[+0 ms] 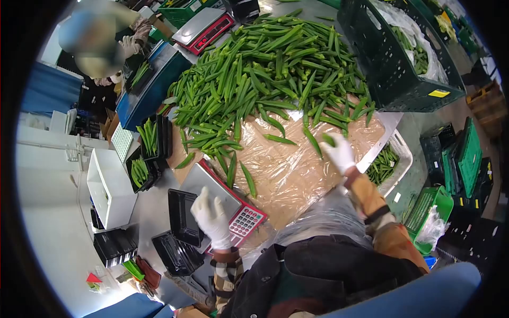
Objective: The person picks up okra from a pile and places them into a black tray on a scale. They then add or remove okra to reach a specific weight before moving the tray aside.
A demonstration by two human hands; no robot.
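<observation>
Leftmost, at the table's left edge, a white bin (108, 188) stands beside black trays of okra (147, 139), and stacks of empty black trays (115, 246) lie nearer the person. Next comes the left hand (211, 216), in a white glove, with fingers loosely spread and open; it holds an empty black tray (183, 216) by its right rim, resting over the steel pan of a red weighing scale (233, 209) at the near edge of the table. Nothing else is in that hand. Across the middle of the table a big heap of okra (270, 63) spreads over clear plastic sheeting (289, 169) laid on brown cardboard; the pods are long, ridged, bright green and lie every which way, with a few strays near the scale. Further right, the right hand (339, 153), also white-gloved, is closed around a single okra pod (328, 140), whose green tip pokes out above the fingers, at the heap's near right edge. Beyond it, off the table's right edge, a white basket (395, 161) holds more okra, and a dark green crate (397, 58) lined with plastic sits at the far right corner. At the far left corner another person (101, 45) works beside a second red scale (204, 26).
</observation>
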